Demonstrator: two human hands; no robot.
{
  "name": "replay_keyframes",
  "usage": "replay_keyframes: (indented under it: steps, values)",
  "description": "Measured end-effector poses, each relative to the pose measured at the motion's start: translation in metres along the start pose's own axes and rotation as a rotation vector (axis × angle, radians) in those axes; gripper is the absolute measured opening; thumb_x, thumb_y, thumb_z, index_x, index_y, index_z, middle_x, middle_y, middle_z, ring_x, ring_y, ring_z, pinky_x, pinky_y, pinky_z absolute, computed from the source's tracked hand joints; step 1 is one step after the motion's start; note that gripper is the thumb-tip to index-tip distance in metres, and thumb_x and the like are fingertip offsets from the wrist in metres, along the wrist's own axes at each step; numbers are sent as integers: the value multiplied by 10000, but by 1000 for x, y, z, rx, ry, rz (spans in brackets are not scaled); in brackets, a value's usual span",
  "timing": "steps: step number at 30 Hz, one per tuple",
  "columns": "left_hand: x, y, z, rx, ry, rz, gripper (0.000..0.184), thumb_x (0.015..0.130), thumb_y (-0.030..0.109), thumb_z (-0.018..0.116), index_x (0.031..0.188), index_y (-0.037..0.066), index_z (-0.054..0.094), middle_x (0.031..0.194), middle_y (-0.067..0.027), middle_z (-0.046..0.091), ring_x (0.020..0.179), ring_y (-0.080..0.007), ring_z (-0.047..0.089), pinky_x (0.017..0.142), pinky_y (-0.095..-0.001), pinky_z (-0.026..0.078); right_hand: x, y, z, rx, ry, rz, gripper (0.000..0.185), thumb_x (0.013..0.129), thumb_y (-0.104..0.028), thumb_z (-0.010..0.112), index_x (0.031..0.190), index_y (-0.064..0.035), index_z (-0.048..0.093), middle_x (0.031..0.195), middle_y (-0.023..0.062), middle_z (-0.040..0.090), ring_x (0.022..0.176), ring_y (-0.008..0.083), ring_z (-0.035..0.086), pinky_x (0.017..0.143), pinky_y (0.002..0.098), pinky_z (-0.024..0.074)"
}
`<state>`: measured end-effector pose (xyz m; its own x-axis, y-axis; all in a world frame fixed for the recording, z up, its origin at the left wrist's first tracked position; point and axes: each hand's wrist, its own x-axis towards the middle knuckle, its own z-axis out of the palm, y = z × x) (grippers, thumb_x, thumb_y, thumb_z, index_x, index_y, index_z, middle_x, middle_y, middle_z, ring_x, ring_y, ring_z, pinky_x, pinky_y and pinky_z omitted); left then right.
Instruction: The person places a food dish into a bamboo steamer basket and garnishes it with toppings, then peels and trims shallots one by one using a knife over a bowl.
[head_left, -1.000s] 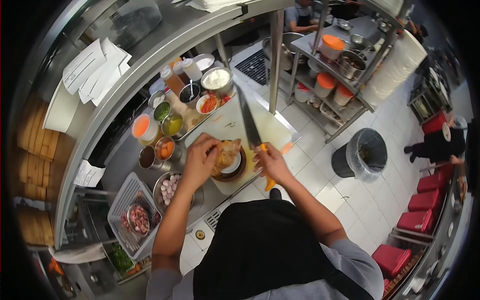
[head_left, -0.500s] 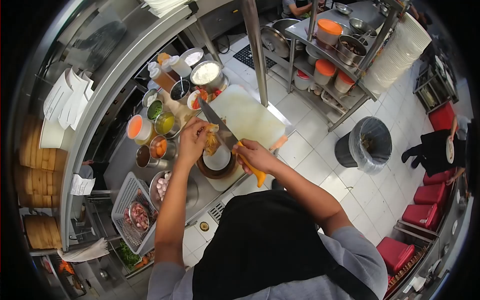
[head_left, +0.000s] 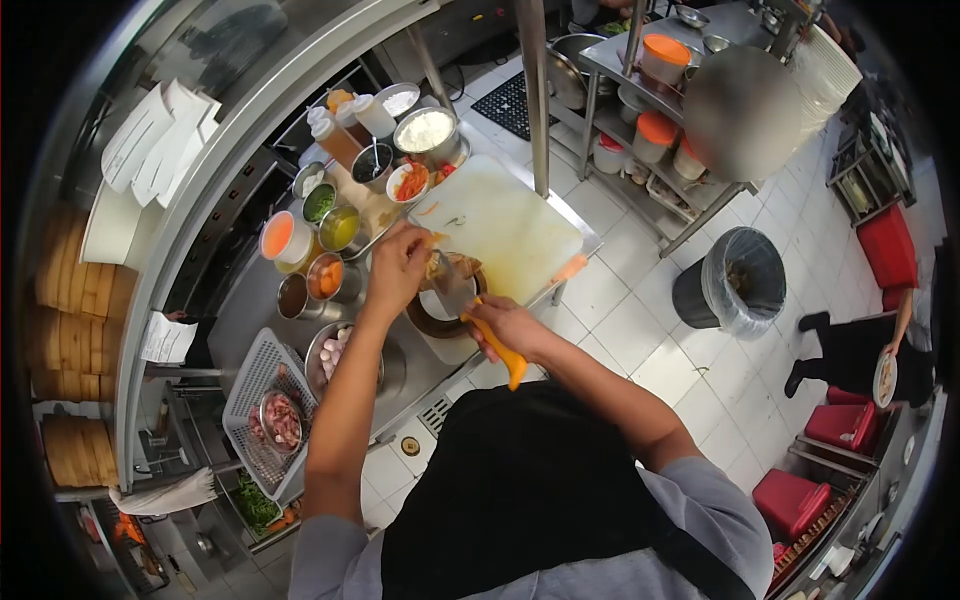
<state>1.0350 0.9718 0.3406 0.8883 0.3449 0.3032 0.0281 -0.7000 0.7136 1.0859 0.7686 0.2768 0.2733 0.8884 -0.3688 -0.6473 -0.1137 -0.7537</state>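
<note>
At the pale rectangular cutting board's [head_left: 515, 225] near end stood a round, brown-rimmed white dish [head_left: 428, 323]. Above it, the right hand [head_left: 513, 326] gripped an orange-handled steel knife [head_left: 508, 362]; the left hand [head_left: 399, 266] pinched brown food [head_left: 436, 268] alongside, apparently for slicing. The next cut called for knuckles clear.

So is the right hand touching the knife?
Touching: the head view shows the right hand with its fingers wrapped around the knife's orange handle.

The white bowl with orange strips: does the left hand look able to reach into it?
Probably yes. The white bowl stands open just beyond the left hand, and nothing tall shows between them. The hand seems to hold food beside the knife, so it would likely need to let go first.
</note>
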Motion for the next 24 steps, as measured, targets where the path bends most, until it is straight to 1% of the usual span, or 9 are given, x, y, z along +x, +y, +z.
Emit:
replay_keyframes:
  steps: [3, 6, 7, 9, 12, 15, 20, 22, 24]
  values:
    - [-8, -49, -9, -67, 109, -41, 158, 842, -54, 609, 997, -63, 637, 876, -103, 624, 730, -164, 624, 665, -270, 476, -49, -6, -5, -184, -31, 121, 266, 1005, -292, 518, 1080, -40, 559, 709, 34, 553, 485, 122, 537, 438, 274, 454]
    - [-30, -55, -23, -51, 102, -234, 150, 897, -24, 596, 1044, -48, 614, 937, -85, 665, 812, -123, 633, 701, -258, 491, -68, -13, -46, -439, 187, -12, 283, 965, -325, 593, 1063, -59, 598, 685, 25, 564, 497, 103, 546, 431, 266, 449]
    - [-38, -56, -23, -229, 128, -269, 156, 919, -20, 569, 1072, -37, 599, 950, -82, 669, 840, -129, 638, 721, -264, 503, -61, -11, -67, -520, 284, -85, 284, 971, -320, 589, 1072, -55, 598, 682, 21, 577, 507, 89, 550, 442, 264, 446]
    - [-54, -59, -17, -414, 139, -291, 164, 942, -16, 541, 1100, -25, 584, 962, -79, 674, 868, -134, 643, 741, -270, 514, -38, -22, -98, -1007, 456, -232, 335, 939, -306, 600, 1150, -46, 612, 736, 137, 645, 642, 307, 645, 617, 402, 525]
    - [-79, -64, -14, -616, 242, -393, 163, 980, 20, 512, 1138, 14, 553, 991, -82, 676, 910, -157, 648, 766, -293, 533, 6, -16, -125, -1399, 656, -510, 329, 918, -265, 593, 1179, -68, 624, 845, 200, 654, 734, 392, 649, 686, 473, 524]
    - [-92, -62, -4, -853, 374, -497, 142, 984, 54, 520, 1122, 31, 547, 987, -92, 667, 931, -173, 646, 753, -300, 532, 35, -13, -132, -1526, 687, -394, 338, 886, -218, 605, 1192, -77, 621, 977, 206, 630, 851, 375, 642, 743, 477, 520]
    - [-106, -80, 8, -911, 491, -636, 142, 950, 59, 570, 1089, 39, 555, 930, -65, 631, 873, -160, 621, 716, -294, 515, 53, -27, -117, -1675, 667, -472, 434, 796, -167, 684, 1212, -63, 611, 1086, 196, 571, 1080, 366, 529, 919, 443, 467]
    - [-111, -74, 13, -728, 479, -593, 206, 912, 77, 634, 1100, 33, 561, 891, -55, 623, 818, -140, 608, 694, -282, 504, 57, -32, -96, -1478, 305, -769, 486, 767, -156, 713, 1233, -63, 607, 1085, 191, 572, 1067, 362, 539, 922, 441, 465]
    - [-114, -72, 15, -406, 245, -676, 255, 854, 70, 686, 1082, 0, 594, 821, -44, 610, 756, -134, 595, 685, -287, 505, 74, -35, -75, -1433, 184, -811, 535, 742, -155, 730, 1253, -64, 600, 1065, 179, 586, 1061, 360, 544, 927, 442, 466]
